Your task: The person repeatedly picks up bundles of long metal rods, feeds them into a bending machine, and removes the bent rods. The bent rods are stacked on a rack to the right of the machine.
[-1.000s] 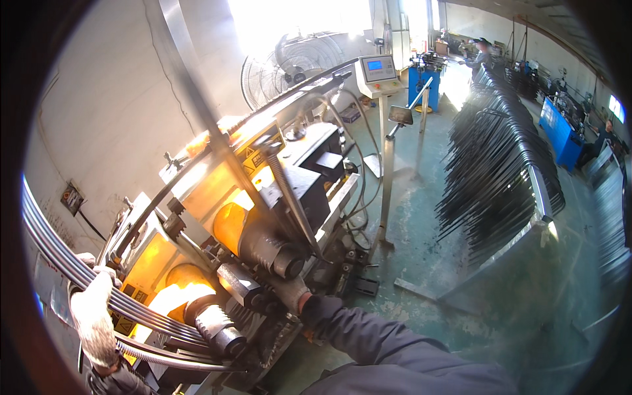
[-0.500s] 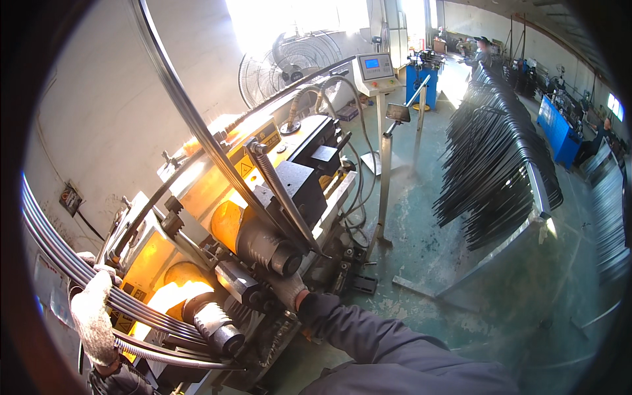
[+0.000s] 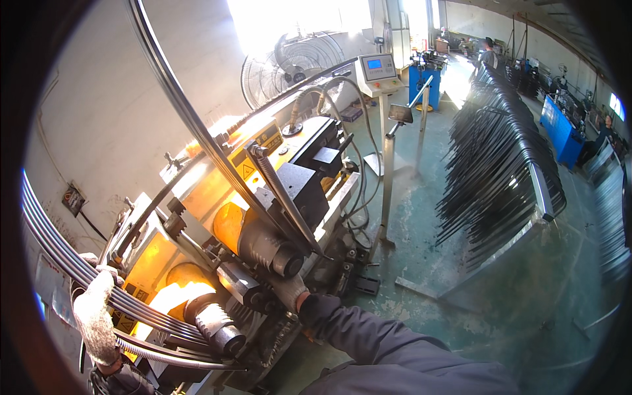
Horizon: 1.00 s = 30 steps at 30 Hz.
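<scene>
Left hand (image 3: 95,316), gloved, closed round a bundle of slim grey tubes (image 3: 158,320) at the left of the machine (image 3: 210,181); glove visible on both sides of the bundle. Tubes curve in from the left edge, pass through the grip and run down to the lower roller (image 3: 214,326), dark and grooved, in front of a yellow drum. A ribbed hose (image 3: 168,357) lies just below them. Right hand (image 3: 288,289), also gloved, reaches in under the upper roller (image 3: 270,250); fingers hidden behind the metalwork, so cannot tell whether they are spread or gripping. Its dark sleeve (image 3: 375,336) crosses from the lower edge. Between the two rollers, a dark block (image 3: 238,282). Long shiny bars (image 3: 184,118) slope from the top edge down to the upper roller; a coil spring (image 3: 276,181) leans close to their lower part. Beyond the machine: control box (image 3: 378,69) with lit screen on a post, caged fan (image 3: 296,69) below the bright window. Right side: rack of dark bent rods (image 3: 494,151), blue machine (image 3: 563,135) past it, co-worker (image 3: 488,54) far back.
</scene>
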Available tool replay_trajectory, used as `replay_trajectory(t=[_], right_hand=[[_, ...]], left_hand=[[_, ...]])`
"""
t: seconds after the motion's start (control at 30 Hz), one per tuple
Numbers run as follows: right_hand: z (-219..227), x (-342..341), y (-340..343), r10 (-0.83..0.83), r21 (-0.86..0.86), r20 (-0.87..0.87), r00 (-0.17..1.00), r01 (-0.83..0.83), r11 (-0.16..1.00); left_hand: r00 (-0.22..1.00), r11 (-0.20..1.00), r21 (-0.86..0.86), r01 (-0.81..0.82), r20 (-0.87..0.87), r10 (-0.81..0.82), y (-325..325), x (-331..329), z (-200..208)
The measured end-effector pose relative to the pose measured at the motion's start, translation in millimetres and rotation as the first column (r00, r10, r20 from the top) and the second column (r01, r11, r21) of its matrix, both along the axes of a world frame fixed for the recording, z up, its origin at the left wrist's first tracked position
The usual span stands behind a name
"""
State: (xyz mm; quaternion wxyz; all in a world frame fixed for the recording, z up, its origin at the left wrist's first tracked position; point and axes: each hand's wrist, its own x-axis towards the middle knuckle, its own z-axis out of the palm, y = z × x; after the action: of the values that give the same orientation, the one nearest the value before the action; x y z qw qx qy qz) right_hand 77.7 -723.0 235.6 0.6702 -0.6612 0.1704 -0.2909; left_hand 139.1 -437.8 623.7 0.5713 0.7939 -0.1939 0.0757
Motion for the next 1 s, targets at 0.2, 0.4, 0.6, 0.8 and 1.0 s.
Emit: replay_trajectory(t=[0.2,0.4,0.6,0.8,1.0], right_hand=[[13.6,-5.7,1.2,0.027,0.189,0.007,1.000,-0.028,0.982],[23.2,-9.8,7.3,-0.067,0.254,0.116,0.991,0.036,0.967],[1.2,-0.1,1.8,-0.098,0.020,0.050,0.994,0.097,0.995],[-14.6,0.8,2.1,-0.004,0.293,0.103,0.995,-0.026,0.956],[-6.2,-7.3,0.6,0.046,0.374,0.167,0.985,-0.106,0.921]], left_hand=[[0.999,0.994,-0.096,0.046,0.033,-0.043,2.8,5.6,-3.5],[0.993,0.994,-0.097,-0.040,0.106,0.050,-9.6,-5.6,9.7],[0.979,0.982,-0.135,-0.136,0.131,0.153,-11.2,0.7,25.1],[0.998,0.997,0.079,-0.012,0.060,0.007,10.7,-5.8,12.9],[0.992,0.988,0.153,-0.037,-0.116,0.055,4.0,-34.7,27.5]])
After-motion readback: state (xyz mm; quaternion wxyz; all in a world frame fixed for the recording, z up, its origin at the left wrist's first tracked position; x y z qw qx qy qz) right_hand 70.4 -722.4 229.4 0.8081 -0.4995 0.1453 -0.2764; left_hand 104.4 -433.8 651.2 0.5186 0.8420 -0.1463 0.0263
